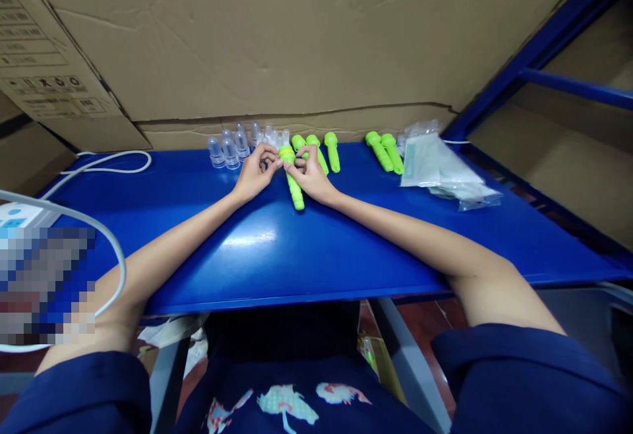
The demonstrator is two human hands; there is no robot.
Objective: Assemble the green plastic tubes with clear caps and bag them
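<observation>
A lime-green torch-shaped piece (295, 190) stands out between my two hands, its narrow end pointing toward me. My left hand (257, 170) pinches at the left side of its collar. From the right, the closed fingers of my right hand (312, 175) grip the same collar and partly cover it. Just past the collar a translucent nozzle-like tip (285, 136) shows; I cannot tell whether it is attached or stands behind. Beside my left hand are several clear plastic caps (230, 152). Behind my right hand lie more green pieces, one of them (332, 152) apart from the others.
Two further green pieces (384, 152) lie to the right, beside clear plastic packets (440, 163). Cardboard (316, 45) walls the back of the blue table (237, 269). A white cable (111, 236) loops over the left side near a power strip (20, 216). A blue frame bar (578, 88) rises at right.
</observation>
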